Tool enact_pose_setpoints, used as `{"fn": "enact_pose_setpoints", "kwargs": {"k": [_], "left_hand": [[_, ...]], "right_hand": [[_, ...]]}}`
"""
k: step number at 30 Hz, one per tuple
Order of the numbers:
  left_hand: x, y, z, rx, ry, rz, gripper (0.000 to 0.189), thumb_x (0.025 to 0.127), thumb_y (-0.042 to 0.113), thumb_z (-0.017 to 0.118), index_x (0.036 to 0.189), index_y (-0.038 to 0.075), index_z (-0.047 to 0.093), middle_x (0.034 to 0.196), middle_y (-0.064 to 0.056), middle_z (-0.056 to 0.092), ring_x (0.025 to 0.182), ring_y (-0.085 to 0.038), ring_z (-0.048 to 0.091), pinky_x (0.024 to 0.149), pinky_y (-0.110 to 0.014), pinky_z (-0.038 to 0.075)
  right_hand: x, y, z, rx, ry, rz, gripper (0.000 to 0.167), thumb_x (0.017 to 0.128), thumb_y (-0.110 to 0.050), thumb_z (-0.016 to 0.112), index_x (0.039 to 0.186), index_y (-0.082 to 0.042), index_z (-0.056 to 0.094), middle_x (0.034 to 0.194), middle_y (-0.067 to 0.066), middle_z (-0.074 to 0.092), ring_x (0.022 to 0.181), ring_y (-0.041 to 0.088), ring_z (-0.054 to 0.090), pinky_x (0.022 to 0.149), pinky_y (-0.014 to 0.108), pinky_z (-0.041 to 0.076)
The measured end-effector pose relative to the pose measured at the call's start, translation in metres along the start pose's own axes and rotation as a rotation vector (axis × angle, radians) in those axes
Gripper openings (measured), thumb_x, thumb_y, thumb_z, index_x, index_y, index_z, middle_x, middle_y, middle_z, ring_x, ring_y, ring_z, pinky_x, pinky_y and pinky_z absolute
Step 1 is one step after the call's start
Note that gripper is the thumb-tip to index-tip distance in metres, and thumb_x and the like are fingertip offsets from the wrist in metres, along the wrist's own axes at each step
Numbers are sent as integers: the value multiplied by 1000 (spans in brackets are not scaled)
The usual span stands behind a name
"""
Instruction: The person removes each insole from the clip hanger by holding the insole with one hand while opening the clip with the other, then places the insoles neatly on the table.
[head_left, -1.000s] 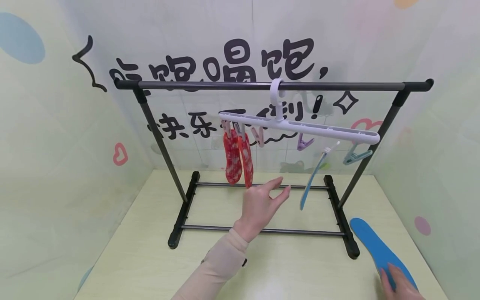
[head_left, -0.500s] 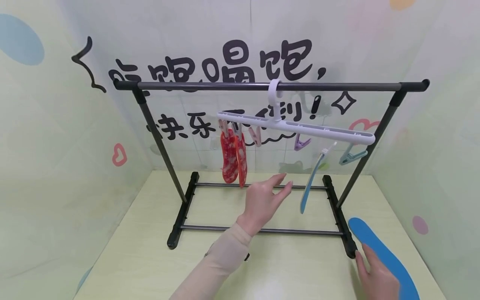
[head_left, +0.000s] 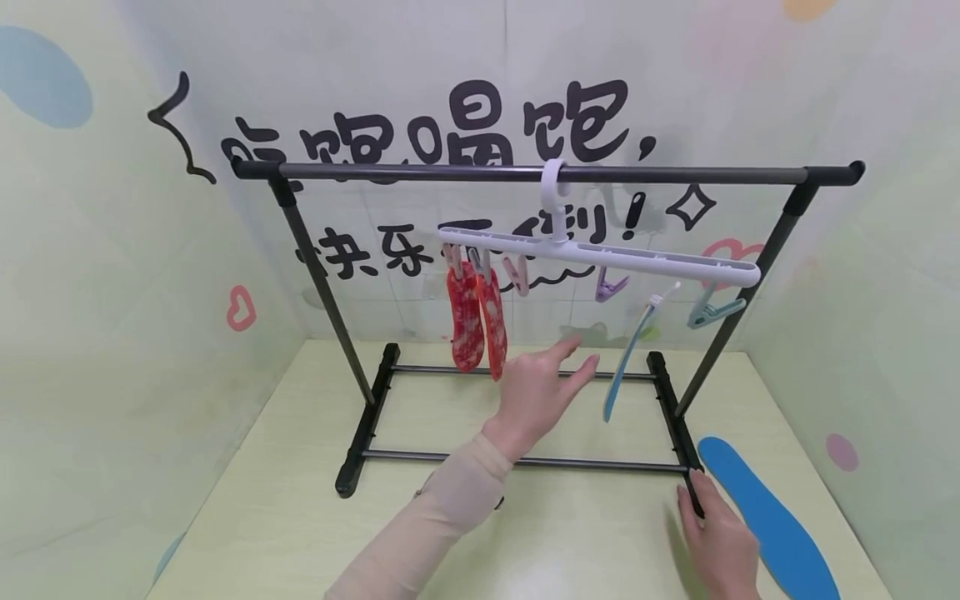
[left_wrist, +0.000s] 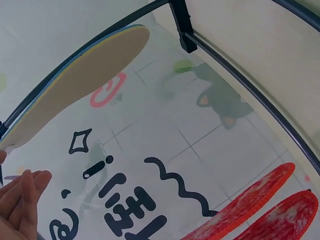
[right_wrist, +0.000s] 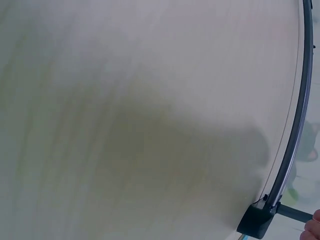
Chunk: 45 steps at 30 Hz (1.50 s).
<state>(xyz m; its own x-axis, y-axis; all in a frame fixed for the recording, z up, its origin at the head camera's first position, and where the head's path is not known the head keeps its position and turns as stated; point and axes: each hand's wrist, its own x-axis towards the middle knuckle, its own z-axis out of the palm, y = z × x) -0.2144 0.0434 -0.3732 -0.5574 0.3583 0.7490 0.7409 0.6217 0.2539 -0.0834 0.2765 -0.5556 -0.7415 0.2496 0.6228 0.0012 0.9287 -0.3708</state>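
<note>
My left hand (head_left: 540, 392) reaches up at the middle of the drying rack (head_left: 420, 172), thumb and index finger spread apart with nothing between them. A blue insole (head_left: 628, 358), seen edge-on, hangs just right of those fingertips; its beige underside shows in the left wrist view. Two red-and-white insoles (head_left: 467, 325) hang left of the hand from clips on a lilac clip hanger (head_left: 637, 260). My right hand (head_left: 722, 533) is at the rack's right foot (head_left: 678, 433), thumb and fingers apart and overlapping the foot's front end. Another blue insole (head_left: 776, 521) lies flat beside it.
Along the hanger are a pink clip (head_left: 517, 273), a purple clip (head_left: 610, 285) and a green clip (head_left: 714, 312), holding nothing. The rack's lower front bar (head_left: 600, 463) crosses low over the table (head_left: 300, 542). Printed curtains (head_left: 150, 375) stand close on both sides and behind.
My right hand has left the flat blue insole and moved left and forward to the rack's right foot. My left hand has shifted slightly right, nearer the hanging blue insole.
</note>
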Motion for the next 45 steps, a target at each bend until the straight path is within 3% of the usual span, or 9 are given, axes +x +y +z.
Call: {"fn": "enact_pose_setpoints", "kwargs": {"k": [6, 14, 21, 26, 30, 34, 45], "left_hand": [[6, 0, 1, 42, -5, 13, 30, 91, 33, 70, 111, 11, 74, 74, -1, 75, 39, -2, 28, 40, -14, 16], [12, -3, 2, 58, -17, 15, 33, 92, 35, 69, 113, 10, 74, 68, -2, 72, 40, -1, 24, 40, -14, 14], [17, -6, 5, 46, -14, 8, 33, 90, 33, 72, 113, 9, 74, 68, -3, 72, 39, -2, 25, 40, -14, 13], [21, -5, 5, 27, -32, 5, 34, 92, 33, 69, 116, 9, 73, 66, -3, 71, 38, -3, 28, 39, -14, 16], [24, -5, 6, 34, -40, 13, 34, 93, 34, 67, 117, 10, 72, 75, -5, 75, 37, -5, 33, 39, -14, 20], [25, -5, 7, 51, -51, 23, 35, 94, 35, 66, 118, 10, 72, 70, -4, 73, 37, -4, 31, 39, -15, 21], [32, -1, 15, 74, -60, 38, 38, 96, 37, 63, 124, 12, 69, 46, 5, 52, 39, -2, 23, 40, -14, 15]], "right_hand": [[3, -6, 7, 43, 22, -43, 43, 76, -5, 77, 116, 7, 67, 110, 28, 69, 95, 44, 69, 61, 54, 54], [20, -23, 15, 103, 82, -111, 44, 75, -3, 76, 117, 6, 68, 112, 26, 69, 101, 41, 69, 49, 45, 49], [39, -37, 18, 135, 76, -134, 42, 82, 1, 69, 123, 7, 64, 120, 26, 67, 112, 42, 64, 53, 47, 51], [47, -41, 23, 163, 92, -193, 47, 78, -3, 72, 123, 9, 63, 119, 27, 66, 112, 43, 64, 61, 51, 54], [51, -44, 27, 182, 99, -242, 57, 77, -10, 72, 129, 7, 59, 122, 27, 65, 109, 43, 65, 48, 42, 49], [52, -47, 29, 184, 94, -257, 65, 75, -16, 72, 134, 5, 56, 125, 27, 64, 104, 44, 66, 38, 33, 38], [56, -57, 34, 173, 59, -252, 74, 74, -23, 79, 137, 5, 52, 129, 29, 61, 112, 42, 63, 44, 38, 46]]}}
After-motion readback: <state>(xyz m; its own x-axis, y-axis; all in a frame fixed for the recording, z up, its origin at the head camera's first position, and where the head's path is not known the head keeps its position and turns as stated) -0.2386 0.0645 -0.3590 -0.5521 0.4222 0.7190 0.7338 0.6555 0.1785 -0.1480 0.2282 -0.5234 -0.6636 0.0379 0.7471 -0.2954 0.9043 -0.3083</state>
